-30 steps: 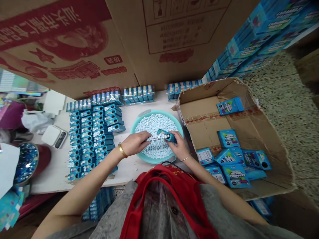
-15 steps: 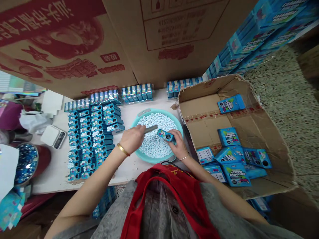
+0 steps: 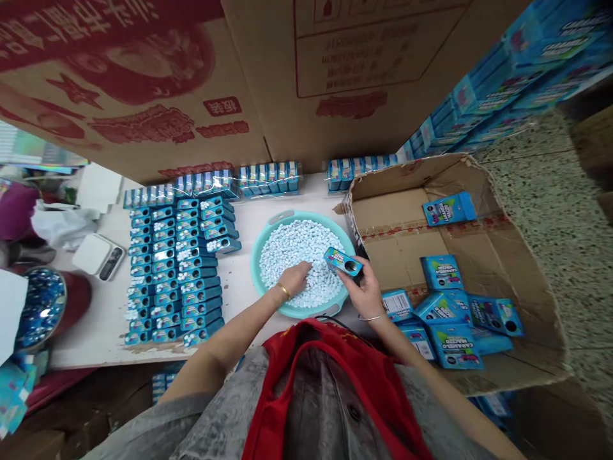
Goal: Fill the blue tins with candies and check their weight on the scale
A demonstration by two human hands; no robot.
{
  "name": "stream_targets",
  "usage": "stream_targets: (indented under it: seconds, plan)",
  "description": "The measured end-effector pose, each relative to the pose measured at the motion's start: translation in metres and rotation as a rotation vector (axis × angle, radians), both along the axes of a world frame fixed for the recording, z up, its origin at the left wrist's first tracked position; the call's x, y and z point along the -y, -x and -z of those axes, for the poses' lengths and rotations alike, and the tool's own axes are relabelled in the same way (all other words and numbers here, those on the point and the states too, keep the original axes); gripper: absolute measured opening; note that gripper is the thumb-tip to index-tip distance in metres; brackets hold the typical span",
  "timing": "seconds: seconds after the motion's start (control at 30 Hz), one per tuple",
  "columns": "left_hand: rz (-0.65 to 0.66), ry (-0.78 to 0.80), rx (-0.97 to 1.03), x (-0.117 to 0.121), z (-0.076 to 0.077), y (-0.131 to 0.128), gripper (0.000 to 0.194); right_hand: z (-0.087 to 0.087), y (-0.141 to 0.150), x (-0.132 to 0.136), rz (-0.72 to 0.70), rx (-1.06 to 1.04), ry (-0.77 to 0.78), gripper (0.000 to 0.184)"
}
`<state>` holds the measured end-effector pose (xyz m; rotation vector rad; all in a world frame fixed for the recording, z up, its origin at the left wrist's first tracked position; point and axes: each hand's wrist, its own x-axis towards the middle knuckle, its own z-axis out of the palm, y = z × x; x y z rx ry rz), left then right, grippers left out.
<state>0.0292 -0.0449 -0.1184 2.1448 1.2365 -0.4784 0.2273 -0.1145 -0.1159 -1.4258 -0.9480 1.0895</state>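
My left hand [image 3: 294, 281], with a gold bracelet at the wrist, is down among small pale-blue candies [image 3: 287, 246] in a turquoise basin [image 3: 256, 255]. Its fingers are closed and their tips partly buried; the grey, flat, scoop-like tool seen in it earlier is hidden. In my right hand [image 3: 361, 287] a small blue candy box [image 3: 343, 261] is gripped over the basin's right side. The box lies tilted, its end with a dark round hole nearest my thumb and fingers.
Rows of blue boxes [image 3: 165, 275], some with candies in their holes, stand left of the basin. Wrapped packs [image 3: 268, 179] line the back before a large carton [image 3: 268, 76]. An open carton [image 3: 397, 211] with loose boxes is at right. A white scale [image 3: 98, 257] sits left.
My left hand has moved right and down into the candies, and its grey tool has gone out of sight. My right hand has shifted right with the box.
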Motion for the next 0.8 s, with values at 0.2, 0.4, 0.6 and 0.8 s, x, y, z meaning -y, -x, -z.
stream_targets:
  seconds: [0.2, 0.4, 0.6, 0.8]
  plan:
    - [-0.035, 0.058, 0.167, 0.007, -0.031, 0.026, 0.038, 0.0, -0.002, -0.013, 0.056, 0.072, -0.05, 0.041]
    - [0.007, -0.023, 0.29, -0.007, -0.105, 0.043, 0.033, -0.002, 0.0, -0.021, -0.082, 0.312, -0.171, 0.033]
    - [0.216, -0.081, -0.076, -0.022, -0.163, -0.003, 0.026, -0.001, 0.013, -0.019, -0.231, 0.398, -0.262, 0.048]
    - [0.335, -0.235, -0.428, -0.007, -0.194, -0.062, 0.049, 0.003, 0.019, -0.017, -0.251, 0.416, -0.304, 0.049]
